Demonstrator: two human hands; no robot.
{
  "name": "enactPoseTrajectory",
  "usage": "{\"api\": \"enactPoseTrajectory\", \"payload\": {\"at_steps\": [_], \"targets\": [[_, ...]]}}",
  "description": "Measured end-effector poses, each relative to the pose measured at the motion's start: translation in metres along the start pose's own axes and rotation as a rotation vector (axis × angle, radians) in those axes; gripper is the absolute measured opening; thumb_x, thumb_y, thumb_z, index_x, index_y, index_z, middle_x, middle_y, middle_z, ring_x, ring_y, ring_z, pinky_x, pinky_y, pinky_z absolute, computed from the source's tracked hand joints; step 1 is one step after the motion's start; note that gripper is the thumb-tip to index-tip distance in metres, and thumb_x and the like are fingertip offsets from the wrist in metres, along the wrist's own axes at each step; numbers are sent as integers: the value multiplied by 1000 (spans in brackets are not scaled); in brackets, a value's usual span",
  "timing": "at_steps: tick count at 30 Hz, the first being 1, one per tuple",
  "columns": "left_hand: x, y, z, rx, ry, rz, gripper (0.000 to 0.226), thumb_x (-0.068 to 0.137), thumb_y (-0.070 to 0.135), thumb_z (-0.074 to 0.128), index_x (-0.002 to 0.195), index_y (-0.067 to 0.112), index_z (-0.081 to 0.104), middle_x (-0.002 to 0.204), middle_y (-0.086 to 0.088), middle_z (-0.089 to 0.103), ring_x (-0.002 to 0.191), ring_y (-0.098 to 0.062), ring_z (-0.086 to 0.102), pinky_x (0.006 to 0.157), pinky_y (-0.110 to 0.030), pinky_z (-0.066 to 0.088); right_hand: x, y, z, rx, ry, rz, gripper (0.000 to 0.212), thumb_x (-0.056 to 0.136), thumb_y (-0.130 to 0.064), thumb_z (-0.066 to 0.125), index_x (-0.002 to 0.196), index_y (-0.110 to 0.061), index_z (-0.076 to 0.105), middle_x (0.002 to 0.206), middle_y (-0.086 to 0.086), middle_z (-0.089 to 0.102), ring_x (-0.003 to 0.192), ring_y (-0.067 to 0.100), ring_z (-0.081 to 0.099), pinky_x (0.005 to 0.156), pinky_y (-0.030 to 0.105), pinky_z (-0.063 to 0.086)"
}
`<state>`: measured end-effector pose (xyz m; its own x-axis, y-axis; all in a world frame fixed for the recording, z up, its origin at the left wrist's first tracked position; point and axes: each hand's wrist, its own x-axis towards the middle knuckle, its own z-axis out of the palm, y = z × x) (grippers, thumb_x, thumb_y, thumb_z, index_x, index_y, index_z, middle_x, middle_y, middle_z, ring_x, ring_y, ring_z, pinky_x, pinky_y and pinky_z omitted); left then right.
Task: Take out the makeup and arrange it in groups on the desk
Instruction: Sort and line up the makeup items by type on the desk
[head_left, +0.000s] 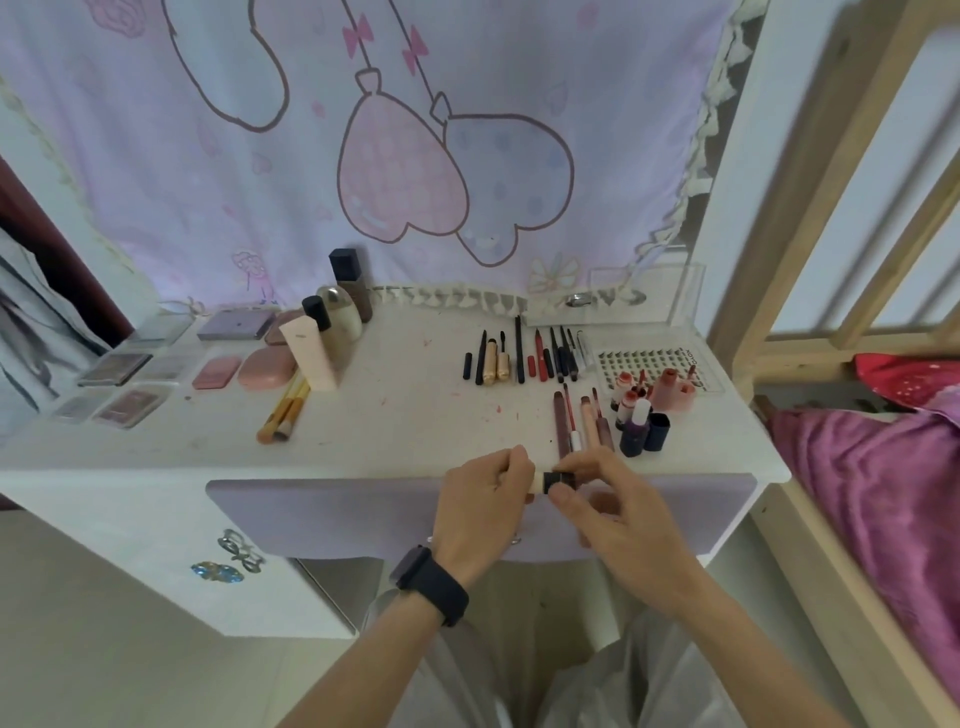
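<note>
- The left hand (485, 499), with a dark watch (428, 582) on its wrist, is closed around the body of a cream tube (535, 485), its fingers curled over it.
- The right hand (613, 512) is drawn narrow, thumb and fingertips pinching the tube's black cap (558, 480).
- The tube lies sideways between the two hands, over the front edge of the bench (389, 431), with its cap toward the right. Most of its body is hidden in the left palm.
- On the bench's left half lie flat eyeshadow palettes (119, 371) in rows, then two pink compacts (244, 370) and a few brushes (285, 410). Upright bottles (340, 306) stand at the back.
- The right half holds a row of dark pencils and mascaras (524, 356), with lip glosses (579, 423) just beyond the hands. Further right are small bottles and lipsticks (644, 415) and a lash tray (660, 364).
- Red flecks mark the white top, and a lilac drawer front (337, 514) sits below it.
- A curtain (405, 171) printed with heart balloons hangs behind, and a bed (883, 493) with a magenta cover stands at the far right.
</note>
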<state>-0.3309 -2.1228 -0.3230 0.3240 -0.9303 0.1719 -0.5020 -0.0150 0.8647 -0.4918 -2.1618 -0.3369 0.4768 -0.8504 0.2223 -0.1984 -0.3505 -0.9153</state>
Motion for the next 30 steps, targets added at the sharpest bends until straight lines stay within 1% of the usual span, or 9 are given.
{"api": "enactPoseTrajectory", "payload": {"at_steps": [3,6,9,11,14,17,23,27,30], "targets": [[-2,-1,-1,-42,8,-16,49,103,28,46,56,15,47,48,14,53,42,-4,40,42,-11,28,-3,-5,-5,52,7,60,20,90,-45,70,108,-43,61,104,-18,69,68,15,69,66,19,55],[-3,-2,0,-29,-2,5,49,104,33,45,63,6,46,49,13,48,45,-6,35,46,-16,29,-3,-9,-5,66,16,184,42,85,-68,54,103,-31,66,84,-9,74,52,7,62,52,14,48],[-5,-3,-4,-84,-115,16,42,102,45,46,70,18,50,55,9,41,51,-6,34,49,-15,32,-4,-8,-6,93,13,218,35,92,-57,53,91,-25,69,71,-2,73,48,7,57,49,16,46],[-6,-5,-9,-143,-226,11,23,99,48,51,83,35,61,66,5,54,57,-4,45,53,-12,38,-5,-6,-10,135,36,231,28,95,-47,57,94,-21,68,76,-1,74,52,10,60,50,20,49],[-6,-10,-19,-190,-255,24,11,95,38,65,105,38,70,80,16,64,67,-6,55,61,-16,45,-5,-2,-16,218,65,263,7,100,-23,61,103,-21,68,84,0,76,60,16,65,53,25,54],[-7,-10,-24,-198,-241,3,19,89,37,71,108,37,74,88,16,71,78,-9,62,71,-23,50,-7,0,-16,286,45,260,21,97,-12,66,105,-31,70,97,-5,74,71,21,72,60,27,58],[-10,-13,-30,-225,-222,-18,22,86,33,74,108,32,76,93,14,75,82,-7,66,75,-18,50,-4,-2,-13,291,65,334,33,84,-51,63,101,-24,72,81,4,76,63,16,68,59,27,59],[-11,-13,-31,-246,-220,-37,20,86,31,75,106,34,77,92,13,75,83,-14,68,78,-25,55,-4,2,-17,290,28,263,8,92,-25,70,98,-30,74,88,-1,76,74,17,73,65,25,60],[-10,-14,-31,-256,-221,-43,20,86,30,75,106,33,77,93,13,75,85,-16,68,80,-28,55,-4,3,-19,247,-13,210,28,91,-11,74,103,-36,71,105,-12,72,89,15,73,74,25,61]]}}
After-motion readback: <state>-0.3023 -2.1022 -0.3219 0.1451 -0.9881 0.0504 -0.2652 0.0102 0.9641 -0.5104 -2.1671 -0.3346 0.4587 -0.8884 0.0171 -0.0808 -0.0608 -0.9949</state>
